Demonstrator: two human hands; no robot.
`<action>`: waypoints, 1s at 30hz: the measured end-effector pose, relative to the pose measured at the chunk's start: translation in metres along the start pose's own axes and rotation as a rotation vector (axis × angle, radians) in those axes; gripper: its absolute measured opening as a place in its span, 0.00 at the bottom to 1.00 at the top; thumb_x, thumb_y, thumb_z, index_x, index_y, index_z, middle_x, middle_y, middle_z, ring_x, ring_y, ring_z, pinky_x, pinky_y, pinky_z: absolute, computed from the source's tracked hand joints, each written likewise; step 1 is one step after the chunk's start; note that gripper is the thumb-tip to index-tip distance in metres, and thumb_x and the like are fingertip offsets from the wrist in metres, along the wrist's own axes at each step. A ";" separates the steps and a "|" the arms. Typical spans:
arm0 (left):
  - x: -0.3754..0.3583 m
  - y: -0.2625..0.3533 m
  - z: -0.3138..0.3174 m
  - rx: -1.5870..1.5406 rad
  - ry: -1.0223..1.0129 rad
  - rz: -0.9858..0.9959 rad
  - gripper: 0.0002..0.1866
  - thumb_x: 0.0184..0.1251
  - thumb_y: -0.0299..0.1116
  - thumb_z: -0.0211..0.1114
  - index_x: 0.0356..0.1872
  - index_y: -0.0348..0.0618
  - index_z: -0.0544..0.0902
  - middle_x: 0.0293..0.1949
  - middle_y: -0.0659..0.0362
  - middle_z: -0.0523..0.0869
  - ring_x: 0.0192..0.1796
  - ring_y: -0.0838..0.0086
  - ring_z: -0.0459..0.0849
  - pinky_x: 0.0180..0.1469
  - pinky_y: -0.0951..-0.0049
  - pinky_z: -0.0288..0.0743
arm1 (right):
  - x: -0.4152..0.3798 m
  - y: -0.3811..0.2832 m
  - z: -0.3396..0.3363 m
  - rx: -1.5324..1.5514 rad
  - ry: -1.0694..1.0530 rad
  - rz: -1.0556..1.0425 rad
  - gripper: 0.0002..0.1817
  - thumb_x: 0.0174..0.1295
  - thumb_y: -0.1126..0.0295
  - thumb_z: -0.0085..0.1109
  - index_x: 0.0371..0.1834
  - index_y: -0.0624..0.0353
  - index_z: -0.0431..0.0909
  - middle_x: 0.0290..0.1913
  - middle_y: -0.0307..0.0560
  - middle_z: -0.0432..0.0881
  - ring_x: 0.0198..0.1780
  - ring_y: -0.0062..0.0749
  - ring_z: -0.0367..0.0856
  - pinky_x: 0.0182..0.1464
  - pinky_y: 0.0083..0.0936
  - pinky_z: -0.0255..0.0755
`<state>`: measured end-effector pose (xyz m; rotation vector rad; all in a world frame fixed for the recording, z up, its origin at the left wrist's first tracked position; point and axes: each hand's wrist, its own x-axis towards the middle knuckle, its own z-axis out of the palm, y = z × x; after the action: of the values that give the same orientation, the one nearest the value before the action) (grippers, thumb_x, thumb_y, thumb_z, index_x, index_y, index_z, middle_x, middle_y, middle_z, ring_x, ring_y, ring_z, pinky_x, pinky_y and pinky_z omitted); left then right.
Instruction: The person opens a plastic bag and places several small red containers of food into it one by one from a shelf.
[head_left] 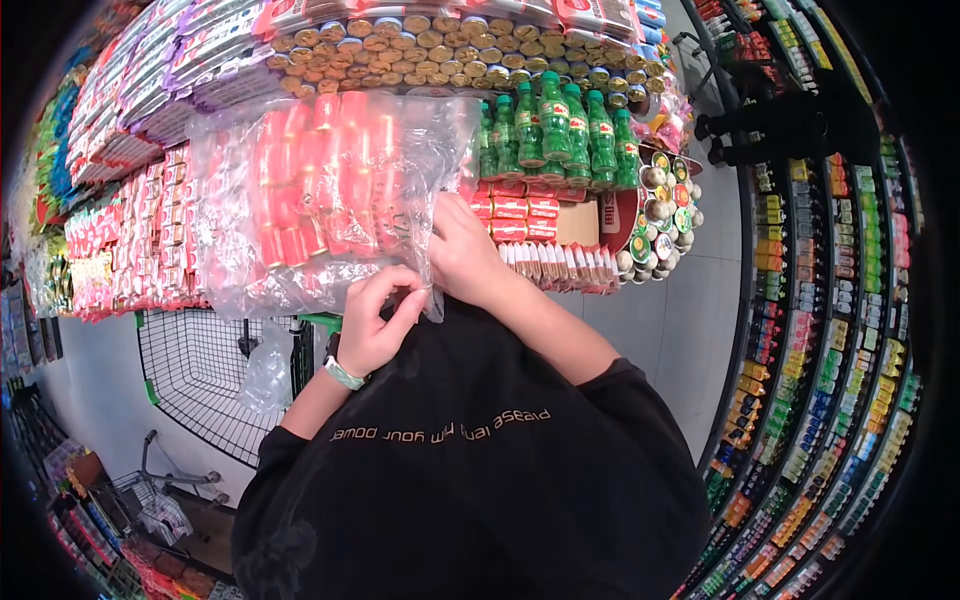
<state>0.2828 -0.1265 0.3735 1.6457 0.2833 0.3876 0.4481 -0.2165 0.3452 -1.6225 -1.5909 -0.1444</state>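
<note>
A large clear plastic bag (235,265) lies on the display in front of me, with several red cylindrical packs (340,190) showing through it. At the bag's near right edge, the fingers of my left hand (378,318) are pinched together on the plastic. Just right of it, my right hand (465,252) is closed on the same edge, higher up. Part of its fingers is hidden behind the plastic. A watch or band (343,374) circles my left wrist.
Green bottles (550,125) stand behind my right hand, with red packs (525,215) below them. Gold-lidded jars (430,50) line the back. A wire shopping cart (200,370) holding clear plastic stands below left. A person in dark clothes (800,120) is by the right shelves (800,330).
</note>
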 end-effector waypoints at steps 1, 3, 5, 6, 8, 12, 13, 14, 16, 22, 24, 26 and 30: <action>0.001 0.000 0.000 -0.001 0.000 -0.011 0.02 0.69 0.21 0.64 0.38 0.35 0.79 0.27 0.59 0.84 0.26 0.79 0.83 0.30 0.78 0.74 | 0.002 -0.003 -0.004 0.007 -0.003 0.015 0.18 0.45 0.72 0.66 0.41 0.65 0.79 0.45 0.57 0.75 0.52 0.57 0.76 0.55 0.47 0.72; 0.001 -0.001 0.000 -0.004 -0.003 -0.037 0.02 0.69 0.21 0.64 0.38 0.35 0.79 0.27 0.59 0.84 0.26 0.79 0.83 0.31 0.78 0.74 | 0.002 -0.008 -0.011 0.017 0.007 0.028 0.18 0.46 0.73 0.68 0.42 0.64 0.80 0.46 0.56 0.77 0.53 0.56 0.76 0.56 0.47 0.72; 0.001 -0.001 0.000 -0.003 0.001 -0.038 0.02 0.69 0.21 0.63 0.38 0.34 0.79 0.27 0.59 0.84 0.26 0.79 0.83 0.31 0.77 0.74 | -0.003 -0.009 -0.023 0.019 0.030 0.025 0.18 0.47 0.74 0.70 0.43 0.62 0.81 0.48 0.54 0.78 0.54 0.54 0.77 0.56 0.46 0.73; 0.002 -0.001 0.001 -0.005 0.006 -0.036 0.02 0.69 0.21 0.63 0.38 0.34 0.79 0.27 0.59 0.84 0.26 0.79 0.83 0.31 0.77 0.75 | -0.007 -0.009 -0.028 0.030 0.059 0.038 0.18 0.47 0.75 0.71 0.43 0.62 0.81 0.47 0.53 0.79 0.52 0.53 0.78 0.55 0.46 0.74; 0.003 -0.002 0.002 -0.001 0.011 -0.030 0.02 0.70 0.20 0.63 0.38 0.34 0.78 0.27 0.59 0.83 0.26 0.79 0.83 0.31 0.78 0.75 | -0.018 -0.008 -0.040 0.052 0.116 0.061 0.18 0.46 0.77 0.74 0.42 0.61 0.82 0.47 0.50 0.81 0.49 0.50 0.81 0.53 0.44 0.75; 0.004 -0.006 0.002 -0.012 0.007 -0.026 0.02 0.70 0.20 0.63 0.38 0.34 0.78 0.28 0.59 0.83 0.26 0.79 0.82 0.31 0.78 0.75 | -0.051 0.001 -0.069 -0.082 0.193 0.290 0.14 0.53 0.76 0.72 0.43 0.60 0.82 0.47 0.50 0.80 0.47 0.47 0.82 0.50 0.39 0.76; 0.004 -0.007 0.002 -0.017 0.009 -0.029 0.02 0.70 0.20 0.63 0.37 0.34 0.78 0.28 0.59 0.83 0.26 0.79 0.82 0.31 0.78 0.75 | -0.054 0.004 -0.075 -0.148 0.239 0.394 0.12 0.55 0.77 0.71 0.43 0.61 0.82 0.45 0.50 0.81 0.46 0.45 0.82 0.49 0.38 0.76; 0.004 -0.008 0.002 -0.022 0.013 -0.032 0.02 0.70 0.20 0.63 0.37 0.34 0.78 0.28 0.59 0.83 0.26 0.79 0.82 0.31 0.78 0.75 | -0.054 0.007 -0.081 -0.215 0.285 0.496 0.11 0.57 0.77 0.70 0.43 0.63 0.82 0.44 0.50 0.82 0.44 0.44 0.82 0.48 0.37 0.77; 0.004 -0.008 0.002 -0.030 0.015 -0.038 0.02 0.70 0.20 0.63 0.37 0.34 0.78 0.27 0.59 0.83 0.26 0.79 0.82 0.31 0.78 0.75 | -0.068 0.023 -0.089 -0.345 0.255 0.601 0.11 0.59 0.73 0.70 0.43 0.62 0.82 0.44 0.50 0.82 0.43 0.44 0.83 0.46 0.37 0.77; 0.006 -0.007 0.001 -0.001 -0.001 -0.020 0.02 0.70 0.21 0.64 0.37 0.34 0.79 0.27 0.59 0.83 0.26 0.79 0.82 0.31 0.78 0.74 | -0.071 0.034 -0.086 -0.478 0.135 0.793 0.15 0.58 0.63 0.72 0.42 0.59 0.81 0.42 0.49 0.82 0.41 0.48 0.84 0.43 0.39 0.77; 0.007 -0.006 0.001 -0.001 -0.003 -0.018 0.02 0.69 0.21 0.64 0.37 0.34 0.79 0.27 0.59 0.83 0.26 0.79 0.82 0.31 0.78 0.74 | -0.067 0.035 -0.083 -0.502 0.102 0.824 0.17 0.58 0.61 0.73 0.42 0.59 0.81 0.42 0.50 0.82 0.41 0.49 0.84 0.42 0.40 0.77; 0.007 -0.006 0.000 0.001 -0.006 -0.024 0.02 0.69 0.21 0.64 0.37 0.34 0.79 0.27 0.59 0.83 0.27 0.79 0.83 0.31 0.78 0.74 | -0.065 0.037 -0.081 -0.536 0.077 0.831 0.18 0.57 0.59 0.72 0.42 0.59 0.81 0.41 0.50 0.82 0.40 0.49 0.84 0.42 0.41 0.77; 0.006 -0.007 0.000 0.014 -0.012 0.007 0.02 0.68 0.21 0.64 0.38 0.34 0.80 0.28 0.59 0.83 0.27 0.79 0.82 0.31 0.77 0.73 | -0.065 0.038 -0.078 -0.557 0.054 0.854 0.18 0.56 0.59 0.72 0.41 0.60 0.81 0.39 0.51 0.82 0.39 0.50 0.84 0.41 0.42 0.77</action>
<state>0.2889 -0.1230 0.3671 1.6626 0.2725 0.3818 0.5045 -0.3085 0.3379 -2.5649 -0.7223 -0.1782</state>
